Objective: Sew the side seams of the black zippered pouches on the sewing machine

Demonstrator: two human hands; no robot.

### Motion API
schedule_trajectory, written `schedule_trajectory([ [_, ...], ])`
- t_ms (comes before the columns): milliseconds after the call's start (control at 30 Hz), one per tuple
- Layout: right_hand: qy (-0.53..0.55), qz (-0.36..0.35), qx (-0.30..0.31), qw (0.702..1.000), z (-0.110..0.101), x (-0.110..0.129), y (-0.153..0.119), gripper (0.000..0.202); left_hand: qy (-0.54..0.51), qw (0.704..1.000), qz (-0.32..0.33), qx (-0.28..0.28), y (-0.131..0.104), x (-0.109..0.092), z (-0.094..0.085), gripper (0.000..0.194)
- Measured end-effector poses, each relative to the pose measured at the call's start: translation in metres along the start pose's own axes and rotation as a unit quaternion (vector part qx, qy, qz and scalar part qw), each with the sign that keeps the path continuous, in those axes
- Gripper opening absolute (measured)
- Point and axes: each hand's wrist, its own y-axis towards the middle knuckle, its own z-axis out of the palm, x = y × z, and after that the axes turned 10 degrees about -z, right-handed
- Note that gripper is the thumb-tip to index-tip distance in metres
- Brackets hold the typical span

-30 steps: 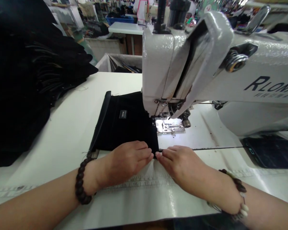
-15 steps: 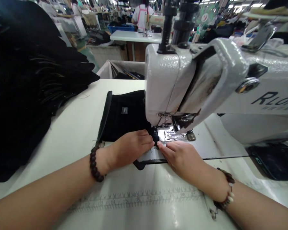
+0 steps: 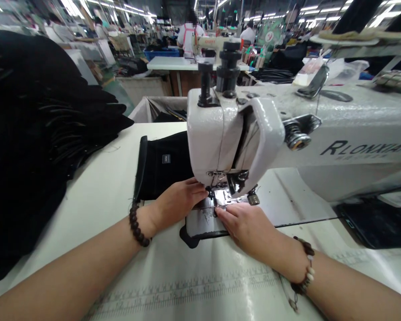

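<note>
Here's the black cloth at ten o'clock from the sewing machine's metal foot, left hand laid over its near edge, right hand curled at five, either grip impossible to tell, and one straying fingertip could get nipped!

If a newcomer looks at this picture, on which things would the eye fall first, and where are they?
Probably the big white sewing machine, right of centre, comes first. Around the lower end of its head, the left hand touches a black fabric piece with a small label, and the right hand lies close by. A large black pile fills the picture's left side.
</note>
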Motion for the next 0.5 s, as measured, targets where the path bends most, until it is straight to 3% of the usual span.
schedule_trajectory([
  [333,0.024,0.013,0.013,1.0,0.0004,0.0002,0.0017,0.017,0.001,1.0,-0.003,-0.006,0.0006,0.0012,0.001,0.025],
  [500,0.037,0.018,0.021,0.999,0.0011,-0.0008,0.0013,0.016,0.002,0.999,-0.02,0.039,0.0047,0.0059,-0.0059,0.021],
])
